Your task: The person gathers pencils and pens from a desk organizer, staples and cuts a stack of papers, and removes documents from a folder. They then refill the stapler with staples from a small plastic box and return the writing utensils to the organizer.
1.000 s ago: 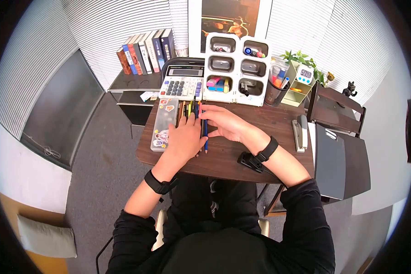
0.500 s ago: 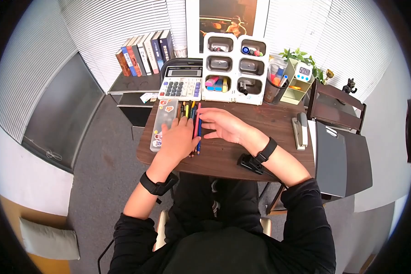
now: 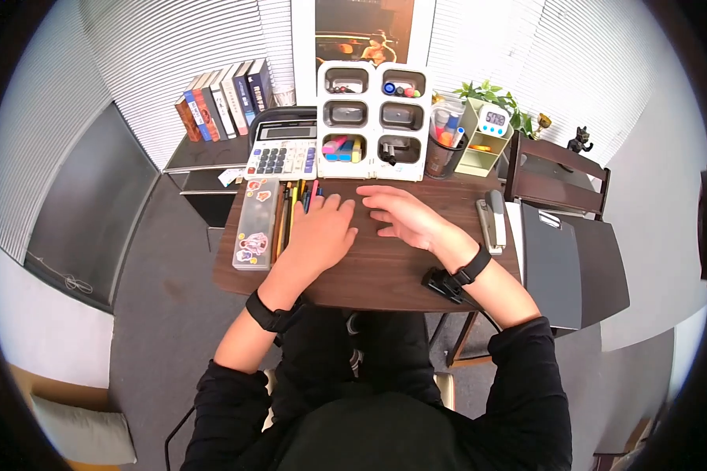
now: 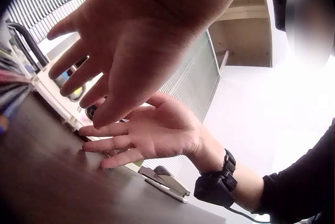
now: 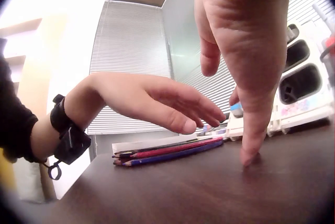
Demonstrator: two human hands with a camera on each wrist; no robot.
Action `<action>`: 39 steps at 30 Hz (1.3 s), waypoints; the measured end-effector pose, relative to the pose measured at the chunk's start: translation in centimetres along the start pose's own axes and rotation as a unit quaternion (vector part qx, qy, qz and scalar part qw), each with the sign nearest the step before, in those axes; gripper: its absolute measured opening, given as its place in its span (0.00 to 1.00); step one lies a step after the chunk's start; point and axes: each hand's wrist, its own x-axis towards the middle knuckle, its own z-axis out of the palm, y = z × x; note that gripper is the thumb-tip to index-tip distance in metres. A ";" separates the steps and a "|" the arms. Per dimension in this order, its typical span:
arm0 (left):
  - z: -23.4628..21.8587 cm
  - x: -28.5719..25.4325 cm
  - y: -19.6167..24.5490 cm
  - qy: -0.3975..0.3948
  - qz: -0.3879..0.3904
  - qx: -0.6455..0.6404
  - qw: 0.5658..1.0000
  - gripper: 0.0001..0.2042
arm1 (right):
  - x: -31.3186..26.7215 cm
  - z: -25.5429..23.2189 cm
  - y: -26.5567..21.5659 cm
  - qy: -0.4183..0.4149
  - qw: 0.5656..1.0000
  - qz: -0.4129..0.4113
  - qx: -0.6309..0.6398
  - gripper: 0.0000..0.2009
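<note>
Several coloured pencils (image 5: 172, 152) lie side by side on the desk, a blue and a pink one along the near edge in the right wrist view. They rest alongside a translucent pencil case (image 3: 256, 228) with stickers. My left hand (image 3: 322, 235) is raised over the right side of the pencils, palm down with relaxed fingers, and hides part of them in the head view. It holds nothing. To its right, my right hand (image 3: 407, 220) stands on edge, fingers extended and empty, a fingertip right at the desk surface in the right wrist view.
Behind the hands stand a calculator (image 3: 284, 161) and a white organizer (image 3: 373, 170) with pens and erasers in its bins. A pen cup (image 3: 443, 161), a green shelf with a timer (image 3: 493, 119) and a stapler (image 3: 492, 222) stand to the right, beside a dark clipboard (image 3: 554, 267).
The pencils have come closer together beside the case. My left hand has lifted off them toward the right, and my right hand has drawn away from them. The head view has shifted.
</note>
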 end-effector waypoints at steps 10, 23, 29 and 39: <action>1.4 4.1 3.4 -0.151 0.004 -0.033 0.988 0.31 | -5.7 -6.4 0.1 -0.016 0.969 -0.031 -0.244 0.23; 3.3 6.0 2.1 -0.119 0.040 -0.083 0.989 0.37 | -12.8 -12.1 -2.2 0.163 0.945 -0.137 -0.248 0.16; 3.8 6.6 2.0 -0.107 0.042 -0.092 0.989 0.32 | -18.3 -22.3 0.1 0.376 0.868 -0.042 -0.323 0.20; 3.4 6.8 2.3 -0.120 0.038 -0.083 0.989 0.32 | -27.6 -36.4 11.3 0.548 0.721 0.180 -0.385 0.48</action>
